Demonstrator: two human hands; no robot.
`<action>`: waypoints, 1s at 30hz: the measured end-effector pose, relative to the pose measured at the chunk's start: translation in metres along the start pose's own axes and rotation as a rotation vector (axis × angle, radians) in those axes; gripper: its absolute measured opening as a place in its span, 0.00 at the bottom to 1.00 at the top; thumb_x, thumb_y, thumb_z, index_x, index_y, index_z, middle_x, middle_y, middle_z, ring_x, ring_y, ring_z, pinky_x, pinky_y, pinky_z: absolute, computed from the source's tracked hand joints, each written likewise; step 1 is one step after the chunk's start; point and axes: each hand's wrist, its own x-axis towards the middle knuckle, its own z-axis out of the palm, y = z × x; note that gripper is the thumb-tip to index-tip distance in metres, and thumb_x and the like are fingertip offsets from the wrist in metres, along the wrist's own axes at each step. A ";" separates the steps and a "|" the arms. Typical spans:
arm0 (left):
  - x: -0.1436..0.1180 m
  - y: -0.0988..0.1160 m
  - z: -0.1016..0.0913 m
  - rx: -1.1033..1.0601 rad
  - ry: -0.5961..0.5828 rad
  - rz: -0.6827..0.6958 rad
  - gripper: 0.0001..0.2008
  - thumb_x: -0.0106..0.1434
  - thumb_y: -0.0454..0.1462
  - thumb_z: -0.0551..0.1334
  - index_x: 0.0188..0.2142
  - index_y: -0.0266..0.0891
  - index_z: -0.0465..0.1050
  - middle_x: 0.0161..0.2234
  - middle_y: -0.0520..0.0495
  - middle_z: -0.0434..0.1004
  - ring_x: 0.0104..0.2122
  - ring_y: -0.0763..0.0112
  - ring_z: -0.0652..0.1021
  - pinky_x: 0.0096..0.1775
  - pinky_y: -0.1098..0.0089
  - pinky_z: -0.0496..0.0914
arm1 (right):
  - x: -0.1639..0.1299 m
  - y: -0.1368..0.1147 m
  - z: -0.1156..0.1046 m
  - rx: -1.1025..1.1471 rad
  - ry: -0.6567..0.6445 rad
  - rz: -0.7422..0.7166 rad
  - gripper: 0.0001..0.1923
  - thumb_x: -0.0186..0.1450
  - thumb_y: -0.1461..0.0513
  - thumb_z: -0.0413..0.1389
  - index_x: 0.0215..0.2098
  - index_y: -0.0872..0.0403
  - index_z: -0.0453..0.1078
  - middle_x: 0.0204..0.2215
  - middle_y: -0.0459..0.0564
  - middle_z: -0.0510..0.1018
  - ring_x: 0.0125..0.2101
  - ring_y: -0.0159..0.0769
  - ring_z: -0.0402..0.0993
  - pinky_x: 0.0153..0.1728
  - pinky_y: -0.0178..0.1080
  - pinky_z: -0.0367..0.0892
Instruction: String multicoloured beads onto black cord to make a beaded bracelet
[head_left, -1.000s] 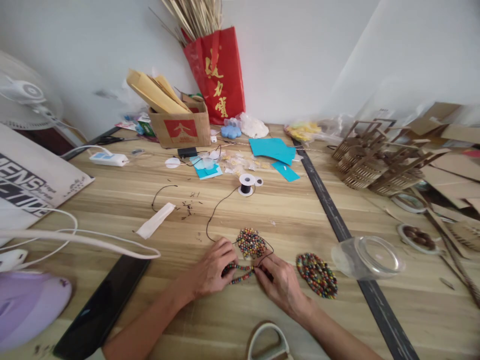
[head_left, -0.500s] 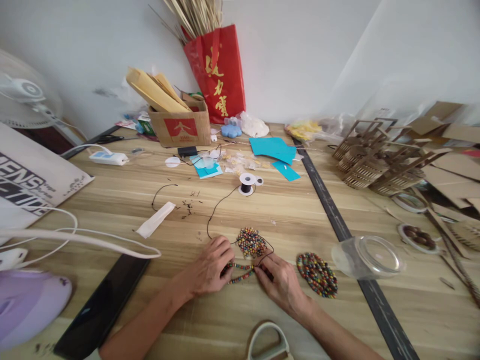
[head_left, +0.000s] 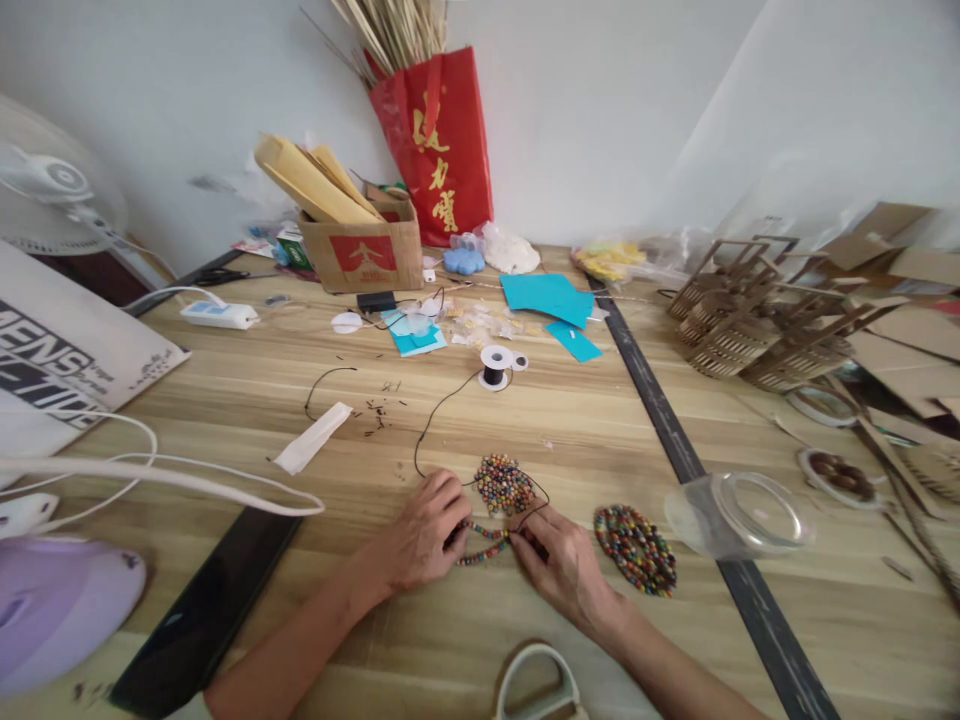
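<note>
Between my hands runs a looped strand of small multicoloured beads (head_left: pixel 484 555) on black cord. My left hand (head_left: pixel 433 525) is closed around the strand's left end; its fingertips are partly hidden. At the other end, my right hand (head_left: pixel 559 555) pinches the strand, and a loop of black cord rises above the fingers. A pile of loose beads (head_left: pixel 504 482) lies just beyond both hands. Black cord (head_left: pixel 429 425) leads from near my left hand to a white spool (head_left: pixel 495 368). To the right of my right hand rests a coiled bead string (head_left: pixel 635 549).
A clear plastic jar (head_left: pixel 739 515) lies on its side at right. Scissors handles (head_left: pixel 538 680) sit at the near edge. On the left are a black phone (head_left: pixel 210 610), a purple iron (head_left: pixel 67 610) and a white cable (head_left: pixel 225 482). Woven baskets (head_left: pixel 750 320) stand at the far right.
The view has shifted very slightly. Both hands keep their grip on the bead strand in almost the same place.
</note>
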 end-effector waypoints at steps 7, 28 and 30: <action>0.000 0.000 0.002 -0.008 0.016 -0.026 0.04 0.59 0.28 0.57 0.31 0.38 0.67 0.36 0.44 0.69 0.43 0.60 0.66 0.46 0.59 0.68 | 0.000 0.000 0.000 0.003 0.002 -0.010 0.07 0.66 0.67 0.50 0.32 0.53 0.69 0.29 0.49 0.76 0.28 0.34 0.73 0.29 0.32 0.65; -0.002 0.000 -0.010 0.103 -0.073 -0.054 0.02 0.56 0.31 0.60 0.31 0.36 0.67 0.36 0.42 0.68 0.41 0.58 0.66 0.47 0.56 0.66 | -0.001 0.001 0.001 0.027 0.009 -0.006 0.07 0.66 0.66 0.51 0.33 0.53 0.69 0.30 0.48 0.75 0.29 0.33 0.72 0.29 0.32 0.64; -0.002 0.000 -0.010 0.108 -0.080 -0.056 0.02 0.56 0.31 0.60 0.31 0.36 0.67 0.36 0.42 0.68 0.42 0.58 0.66 0.47 0.56 0.66 | -0.001 0.001 0.001 0.021 0.012 -0.004 0.07 0.66 0.66 0.51 0.33 0.53 0.69 0.30 0.48 0.75 0.28 0.33 0.72 0.29 0.32 0.63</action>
